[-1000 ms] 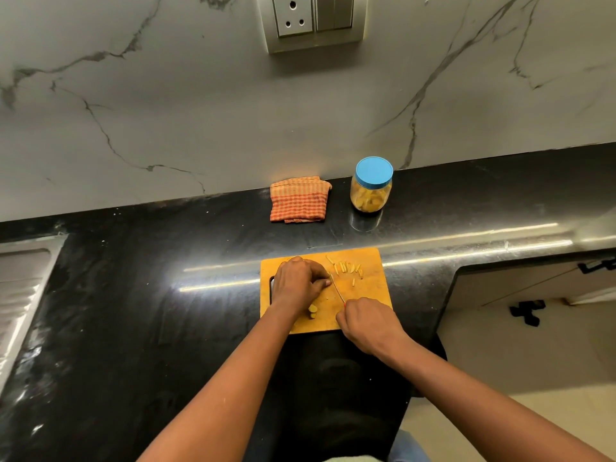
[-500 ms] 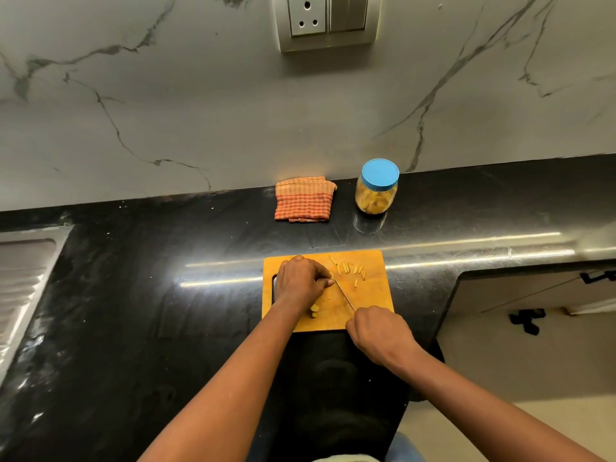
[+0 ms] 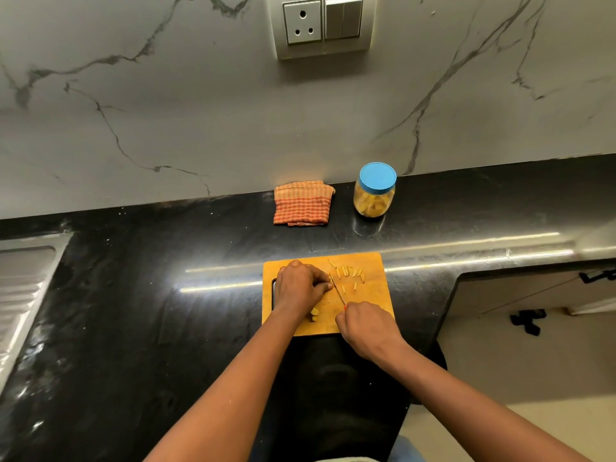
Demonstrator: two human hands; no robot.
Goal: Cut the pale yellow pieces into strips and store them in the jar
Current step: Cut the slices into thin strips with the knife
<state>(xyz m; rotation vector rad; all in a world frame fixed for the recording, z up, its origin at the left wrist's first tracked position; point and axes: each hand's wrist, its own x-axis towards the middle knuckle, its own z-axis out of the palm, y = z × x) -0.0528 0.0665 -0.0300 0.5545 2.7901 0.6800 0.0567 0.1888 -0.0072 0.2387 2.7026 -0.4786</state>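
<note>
Closer to the left hand (image 3: 301, 286), right hand (image 3: 365, 325) grips knife (image 3: 338, 291).

Left hand (image 3: 301, 288) laid palm down, fingers (image 3: 325, 286) curled together. Right hand (image 3: 365, 323) closed in a fist. Both forearms extended forward, bare.

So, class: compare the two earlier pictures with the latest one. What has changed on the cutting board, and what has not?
Little changed. The right hand drew the knife slightly back and forth in a slicing stroke; nothing was picked up or released. The left hand stayed pressing the piece on the board. Strips, closed jar and cloth stayed put.
</note>
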